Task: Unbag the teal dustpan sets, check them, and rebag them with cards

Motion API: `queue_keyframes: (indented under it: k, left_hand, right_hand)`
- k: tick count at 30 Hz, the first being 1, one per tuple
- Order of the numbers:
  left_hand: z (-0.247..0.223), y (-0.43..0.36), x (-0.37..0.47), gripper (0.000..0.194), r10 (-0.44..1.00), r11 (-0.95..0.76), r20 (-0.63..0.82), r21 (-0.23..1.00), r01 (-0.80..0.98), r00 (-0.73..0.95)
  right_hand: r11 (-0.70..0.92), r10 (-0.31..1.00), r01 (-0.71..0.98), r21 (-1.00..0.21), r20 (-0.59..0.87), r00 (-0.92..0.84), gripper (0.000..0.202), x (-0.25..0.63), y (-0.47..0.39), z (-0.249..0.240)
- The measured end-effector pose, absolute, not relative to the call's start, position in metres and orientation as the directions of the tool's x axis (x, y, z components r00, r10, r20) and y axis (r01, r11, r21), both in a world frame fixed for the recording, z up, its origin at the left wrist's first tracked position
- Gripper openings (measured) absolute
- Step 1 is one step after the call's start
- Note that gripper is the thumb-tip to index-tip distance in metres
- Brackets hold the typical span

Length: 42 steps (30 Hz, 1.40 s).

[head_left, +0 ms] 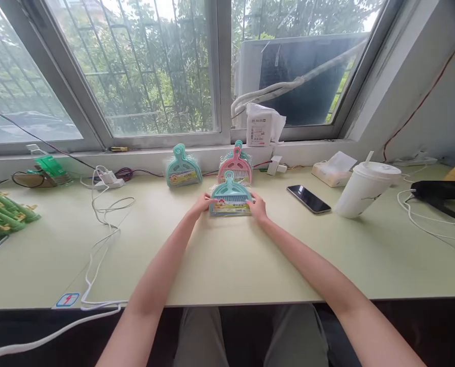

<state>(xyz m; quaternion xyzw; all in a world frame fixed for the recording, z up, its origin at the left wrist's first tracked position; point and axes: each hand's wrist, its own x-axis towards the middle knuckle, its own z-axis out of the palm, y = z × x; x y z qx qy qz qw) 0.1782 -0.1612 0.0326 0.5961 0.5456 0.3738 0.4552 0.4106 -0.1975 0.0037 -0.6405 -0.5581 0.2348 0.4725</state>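
Note:
Between my two hands a teal dustpan-and-brush set (pixel 231 199) in clear wrapping stands upright on the table, its handle pointing up. My left hand (pixel 202 204) grips its left edge, and my right hand (pixel 257 207) grips its right edge. Right behind it stands a pink set (pixel 235 165) with teal ones partly hidden at its back. Another wrapped teal set (pixel 183 168) is upright farther left, near the window sill.
A phone (pixel 309 199), a white lidded cup (pixel 367 188) and a tissue pack (pixel 332 172) are to the right. White cables (pixel 105 219), a power strip (pixel 108 179) and green packages (pixel 5 214) lie on the left. A paper pack (pixel 260 127) stands on the sill.

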Motion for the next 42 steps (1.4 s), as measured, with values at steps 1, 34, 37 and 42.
queue_keyframes:
  k: [1,34,37,42]
  left_hand:
    - [0.035,-0.170,0.180,0.040,0.972,0.050,-0.098,0.974,0.220,0.213]
    - [0.030,-0.207,0.181,0.046,0.873,0.207,-0.157,0.977,-0.058,0.462]
    - [0.028,-0.200,0.187,0.034,0.960,0.192,-0.166,0.977,-0.098,0.224]
    - [0.029,-0.190,0.184,0.021,0.990,0.131,-0.139,0.973,-0.189,-0.033]
  right_hand:
    - [0.126,0.930,0.427,-0.895,0.257,0.264,0.044,0.415,-0.201,0.004]
    - [0.009,0.986,-0.361,-0.932,-0.053,0.161,0.037,0.412,-0.222,0.008]
    - [0.003,0.985,-0.339,-0.941,-0.057,0.166,0.042,0.411,-0.225,0.012]
    - [0.021,0.999,-0.277,-0.961,0.010,0.040,0.045,0.410,-0.233,0.022]
